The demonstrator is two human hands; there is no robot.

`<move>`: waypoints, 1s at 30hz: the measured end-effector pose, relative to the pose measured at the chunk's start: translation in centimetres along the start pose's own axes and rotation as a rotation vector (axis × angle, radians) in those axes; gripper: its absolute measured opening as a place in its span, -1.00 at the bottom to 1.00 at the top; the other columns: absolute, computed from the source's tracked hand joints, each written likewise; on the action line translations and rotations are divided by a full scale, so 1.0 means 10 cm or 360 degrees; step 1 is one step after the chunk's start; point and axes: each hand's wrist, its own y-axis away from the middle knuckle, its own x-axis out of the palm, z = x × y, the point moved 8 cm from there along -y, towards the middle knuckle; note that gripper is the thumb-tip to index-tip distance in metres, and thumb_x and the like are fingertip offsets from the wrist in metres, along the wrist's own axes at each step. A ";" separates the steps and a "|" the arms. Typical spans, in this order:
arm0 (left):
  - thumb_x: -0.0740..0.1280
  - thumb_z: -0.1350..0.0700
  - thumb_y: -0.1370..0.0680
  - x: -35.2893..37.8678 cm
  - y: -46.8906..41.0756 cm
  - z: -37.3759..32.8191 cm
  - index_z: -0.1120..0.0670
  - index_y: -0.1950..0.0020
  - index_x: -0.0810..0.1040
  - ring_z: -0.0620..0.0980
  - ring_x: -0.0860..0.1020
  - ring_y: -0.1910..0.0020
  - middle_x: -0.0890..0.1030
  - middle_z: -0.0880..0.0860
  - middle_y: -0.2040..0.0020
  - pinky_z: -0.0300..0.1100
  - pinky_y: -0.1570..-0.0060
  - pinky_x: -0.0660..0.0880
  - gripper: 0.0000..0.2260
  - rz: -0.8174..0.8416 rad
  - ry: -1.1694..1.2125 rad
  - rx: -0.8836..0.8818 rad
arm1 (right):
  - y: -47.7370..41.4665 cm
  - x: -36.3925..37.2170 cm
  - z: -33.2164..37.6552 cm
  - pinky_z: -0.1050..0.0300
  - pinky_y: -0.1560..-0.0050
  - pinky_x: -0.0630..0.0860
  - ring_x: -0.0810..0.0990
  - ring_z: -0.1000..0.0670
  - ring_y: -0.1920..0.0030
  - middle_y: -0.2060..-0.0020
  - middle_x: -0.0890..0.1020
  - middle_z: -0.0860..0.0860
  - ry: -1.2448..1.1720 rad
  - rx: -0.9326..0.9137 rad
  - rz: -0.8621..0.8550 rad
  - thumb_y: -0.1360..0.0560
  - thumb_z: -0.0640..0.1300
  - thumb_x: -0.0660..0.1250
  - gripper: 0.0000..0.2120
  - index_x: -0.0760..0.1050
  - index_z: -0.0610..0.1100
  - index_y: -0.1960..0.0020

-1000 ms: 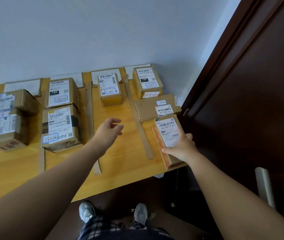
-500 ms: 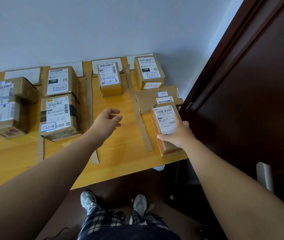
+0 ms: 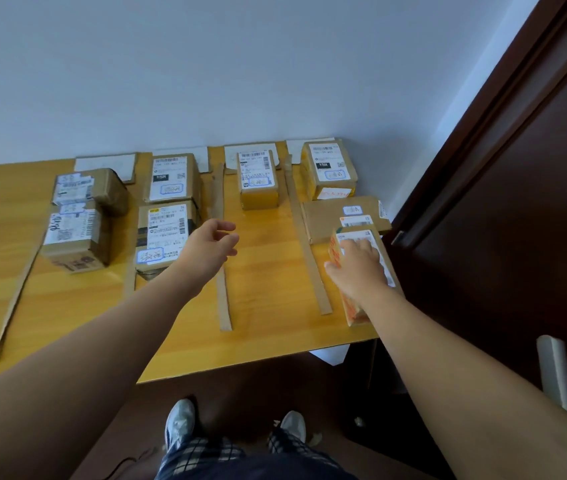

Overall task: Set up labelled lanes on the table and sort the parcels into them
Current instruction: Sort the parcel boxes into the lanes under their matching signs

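Cardboard strips (image 3: 221,271) (image 3: 304,244) split the wooden table (image 3: 268,271) into lanes, each with a white label card (image 3: 105,164) at the wall. Taped parcels sit in them: two at far left (image 3: 74,237), two in the second lane (image 3: 164,233), one in the third (image 3: 258,178). The right lane holds a box (image 3: 330,171) and a flat parcel (image 3: 330,216). My right hand (image 3: 358,268) lies over an orange-printed parcel (image 3: 354,311) at that lane's front, thumb on its left side. My left hand (image 3: 211,242) hovers with fingers apart over the third lane, holding nothing.
A dark brown door (image 3: 500,202) stands right beside the table's right edge. A pale grey bar (image 3: 552,372) rises at the lower right. My shoes (image 3: 181,424) are on the dark floor just below the table's front edge. The wall closes the back.
My right hand has pushed the orange-printed parcel further back, against the flat parcel, and its fingers have slid up over the label. My left hand has hardly moved.
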 end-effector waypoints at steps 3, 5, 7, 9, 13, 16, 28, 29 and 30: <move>0.26 0.09 -0.60 -0.40 0.03 0.11 0.04 -0.21 0.48 0.02 0.60 -0.01 0.59 0.06 -0.05 0.06 -0.08 0.54 -0.81 -0.0064 0.0030 -0.0015 | 0.00 0.05 0.43 -0.10 -0.24 0.39 0.25 -0.18 -0.38 -0.37 0.31 -0.14 -0.0050 -0.0104 0.0025 -0.56 -0.02 0.22 -0.57 0.32 -0.12 -0.39; 0.25 0.09 -0.60 -0.69 0.05 0.21 0.04 -0.19 0.48 0.04 0.60 -0.03 0.59 0.08 -0.05 0.07 -0.07 0.54 -0.82 -0.0107 0.0044 -0.0017 | 0.01 0.12 0.76 -0.09 -0.25 0.38 0.27 -0.19 -0.39 -0.38 0.31 -0.14 -0.0068 -0.0167 0.0037 -0.57 -0.04 0.22 -0.53 0.28 -0.11 -0.44; 0.25 0.09 -0.61 -1.00 0.06 0.31 0.04 -0.21 0.48 0.00 0.59 -0.01 0.59 0.06 -0.05 0.04 -0.06 0.54 -0.81 -0.0149 0.0051 -0.0017 | 0.03 0.20 1.14 -0.05 -0.26 0.36 0.29 -0.19 -0.39 -0.39 0.31 -0.14 -0.0108 -0.0219 0.0033 -0.57 -0.04 0.24 -0.49 0.23 -0.10 -0.47; 0.25 0.08 -0.61 -1.35 0.06 0.43 0.05 -0.20 0.47 -0.01 0.59 -0.01 0.58 0.03 -0.02 0.01 -0.07 0.52 -0.82 -0.0184 0.0068 -0.0024 | 0.07 0.29 1.56 -0.06 -0.29 0.37 0.29 -0.17 -0.39 -0.39 0.32 -0.13 -0.0149 -0.0282 0.0028 -0.57 -0.04 0.24 -0.48 0.21 -0.09 -0.48; 0.28 0.10 -0.59 -2.14 0.00 0.72 0.07 -0.17 0.50 0.00 0.59 0.09 0.59 0.03 0.04 0.05 -0.06 0.53 -0.83 -0.0241 0.0123 -0.0044 | 0.14 0.53 2.47 -0.07 -0.29 0.38 0.26 -0.14 -0.42 -0.42 0.29 -0.09 -0.0213 -0.0393 0.0064 -0.60 -0.03 0.22 -0.48 0.17 -0.08 -0.51; 0.28 0.11 -0.58 -2.72 -0.03 0.98 0.04 -0.09 0.52 0.02 0.61 0.07 0.61 0.09 -0.03 0.03 -0.03 0.53 -0.89 -0.0232 0.0120 -0.0072 | 0.20 0.74 3.11 -0.02 -0.28 0.38 0.33 -0.14 -0.38 -0.41 0.32 -0.10 -0.0291 -0.0472 0.0038 -0.58 -0.06 0.23 -0.48 0.20 -0.08 -0.49; 0.23 0.09 -0.62 -4.16 -0.22 1.81 0.09 -0.18 0.49 0.03 0.58 -0.02 0.60 0.07 -0.03 -0.02 -0.08 0.50 -0.82 -0.0287 0.0027 -0.0231 | 0.26 1.55 4.65 0.07 -0.05 0.49 0.46 -0.09 -0.23 -0.38 0.34 -0.08 -0.0411 -0.0586 0.0218 -0.57 -0.08 0.25 -0.46 0.16 -0.03 -0.50; 0.23 0.08 -0.62 -4.21 -0.25 1.84 0.09 -0.19 0.49 0.02 0.58 -0.02 0.60 0.06 -0.04 -0.01 -0.09 0.50 -0.82 -0.0302 0.0026 -0.0236 | 0.23 1.59 4.73 0.05 -0.06 0.51 0.46 -0.09 -0.22 -0.38 0.34 -0.08 -0.0404 -0.0592 0.0247 -0.58 -0.09 0.24 -0.48 0.17 -0.05 -0.49; 0.23 0.08 -0.62 -4.26 -0.28 1.88 0.08 -0.18 0.49 0.02 0.58 -0.03 0.60 0.06 -0.04 0.01 -0.11 0.50 -0.82 -0.0325 0.0026 -0.0239 | 0.20 1.62 4.80 0.03 -0.07 0.52 0.47 -0.09 -0.21 -0.38 0.34 -0.07 -0.0395 -0.0606 0.0274 -0.58 -0.10 0.23 -0.50 0.19 -0.06 -0.49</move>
